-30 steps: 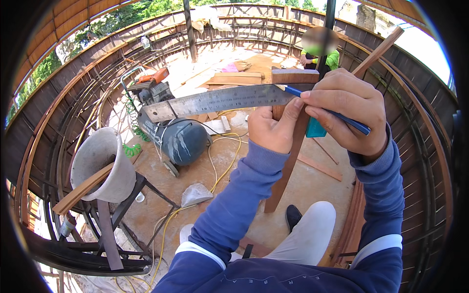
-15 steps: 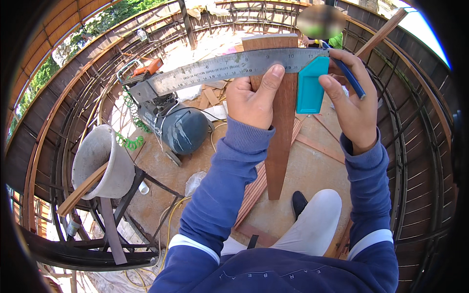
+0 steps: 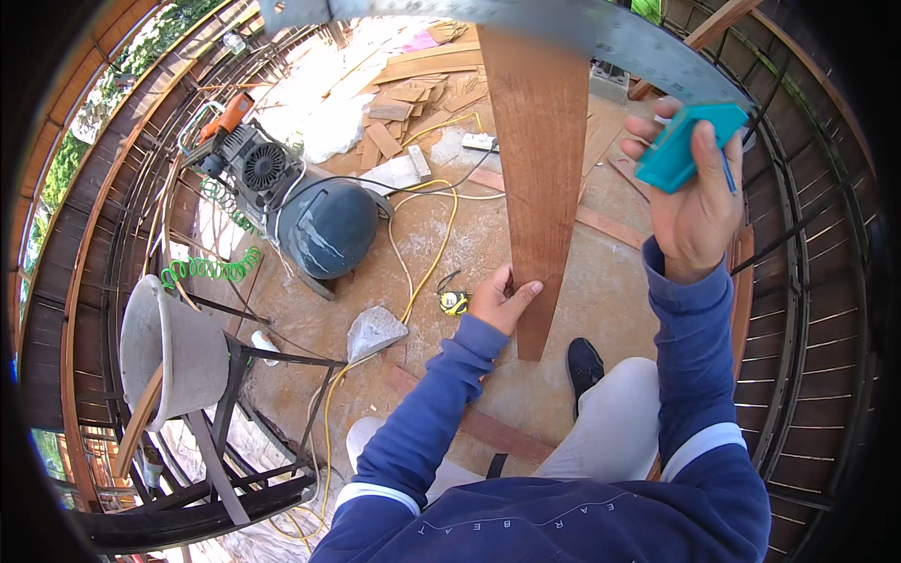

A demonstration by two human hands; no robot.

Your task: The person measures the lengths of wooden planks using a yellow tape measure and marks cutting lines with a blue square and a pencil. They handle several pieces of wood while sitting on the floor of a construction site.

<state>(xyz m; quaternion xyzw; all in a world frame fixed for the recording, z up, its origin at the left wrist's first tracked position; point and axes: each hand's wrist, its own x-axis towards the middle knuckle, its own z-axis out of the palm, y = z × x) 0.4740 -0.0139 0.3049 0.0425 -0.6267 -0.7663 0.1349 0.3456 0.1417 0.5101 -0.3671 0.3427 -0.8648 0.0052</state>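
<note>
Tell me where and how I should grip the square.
Probably by its teal handle, coming from the lower right, as the right hand does. That block is short and thicker, suiting a palm; the steel blade is long, thin and flat, stretching leftward in front of the wooden board, so likely a less steady hold.

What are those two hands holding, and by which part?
Left fingers: the tapered brown wooden board, near its narrow lower end. Right fingers: the silver metal square, by its teal handle, plus a slim blue pencil, its grip partly hidden.
</note>
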